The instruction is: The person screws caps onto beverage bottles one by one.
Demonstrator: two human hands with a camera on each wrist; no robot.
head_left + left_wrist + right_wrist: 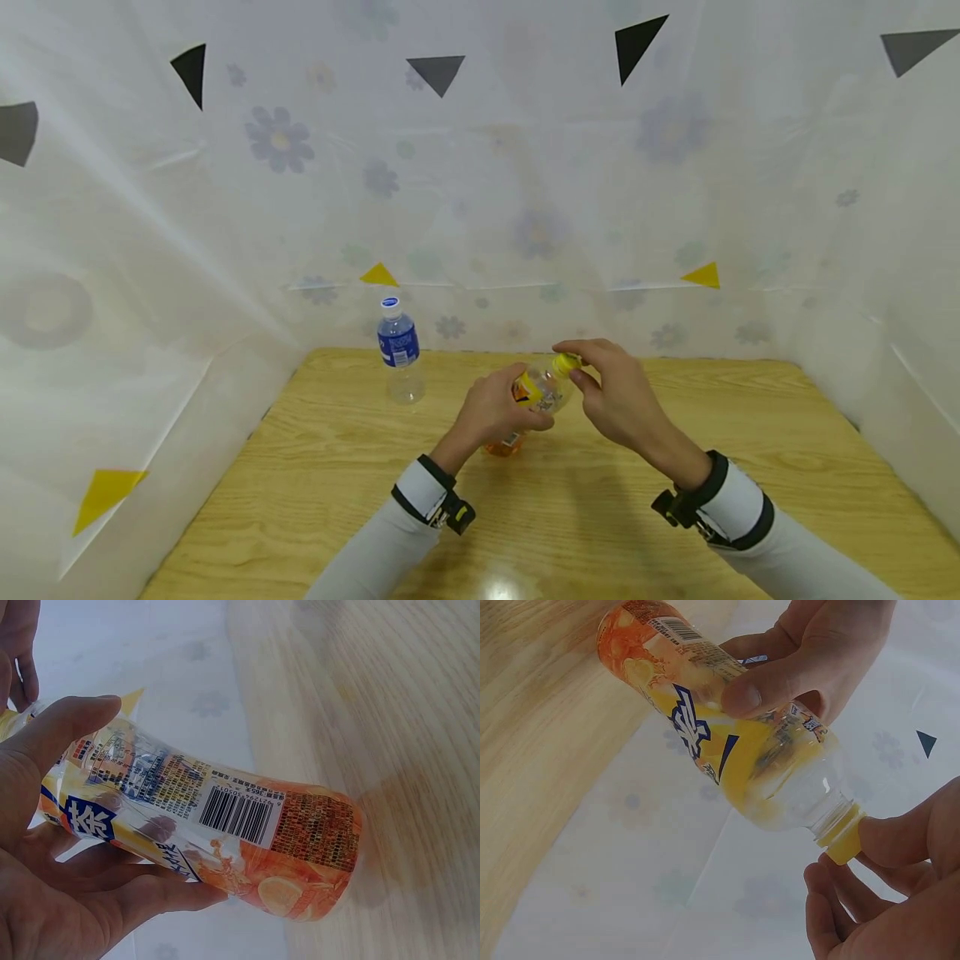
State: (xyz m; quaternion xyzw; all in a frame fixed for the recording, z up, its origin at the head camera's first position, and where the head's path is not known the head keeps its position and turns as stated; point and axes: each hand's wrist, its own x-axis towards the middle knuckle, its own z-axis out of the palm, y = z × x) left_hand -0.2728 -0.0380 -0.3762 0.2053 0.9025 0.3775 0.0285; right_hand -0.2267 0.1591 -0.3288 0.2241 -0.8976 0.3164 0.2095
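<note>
Slanting from near-left base [504,447] to far-right yellow cap [566,364], the orange-labelled bottle [544,390] is gripped by the left hand [495,408], while the right hand [618,398], at the right, pinches that cap.

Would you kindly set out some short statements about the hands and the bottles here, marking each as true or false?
1. The left hand grips the orange-and-yellow bottle. True.
2. The right hand holds the blue-labelled bottle. False: it pinches the yellow cap of the orange-and-yellow bottle.
3. The blue-labelled bottle stands upright on the table. True.
4. The orange-and-yellow bottle is held tilted. True.
5. In the head view, the blue-labelled bottle is to the right of both hands. False: it is to their left.
</note>
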